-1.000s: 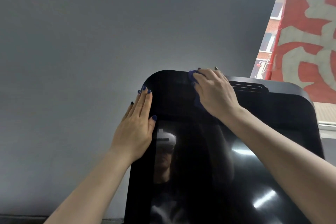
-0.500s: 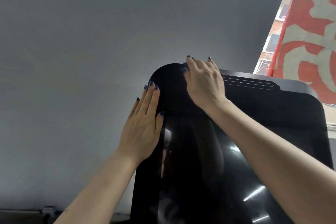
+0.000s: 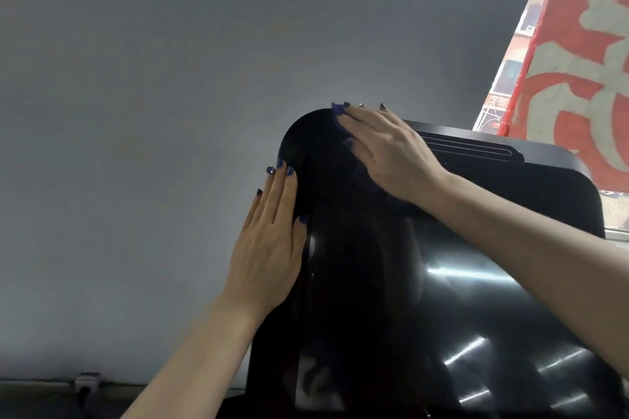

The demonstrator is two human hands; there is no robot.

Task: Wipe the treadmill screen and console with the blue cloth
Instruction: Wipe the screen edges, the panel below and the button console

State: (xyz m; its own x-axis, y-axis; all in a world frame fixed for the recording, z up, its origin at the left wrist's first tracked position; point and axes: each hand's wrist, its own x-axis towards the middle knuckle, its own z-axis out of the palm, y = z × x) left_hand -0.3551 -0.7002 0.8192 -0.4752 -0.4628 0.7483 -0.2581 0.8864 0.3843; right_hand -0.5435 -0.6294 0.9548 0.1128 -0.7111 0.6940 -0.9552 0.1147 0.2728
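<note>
- A grey wall (image 3: 170,112) fills the left and upper part of the view; a small fitting (image 3: 86,379) sits low on it near the floor line.
- The left hand (image 3: 269,248) lies flat against the left edge of the treadmill screen (image 3: 459,316), fingers straight and close together, pointing up — it holds nothing.
- The screen is glossy black, tilted in the view, with light streaks reflected in its lower right part.
- The right hand (image 3: 388,150) presses down on the screen's upper left corner, fingers stretched over the top edge.
- The blue cloth (image 3: 338,109) is trapped under that palm — only small bits show, at the fingertips and beside the thumb.
- A slotted vent (image 3: 466,146) runs along the top of the console, just right of the right hand.
- A red banner (image 3: 578,61) with pale characters hangs at the far right.
</note>
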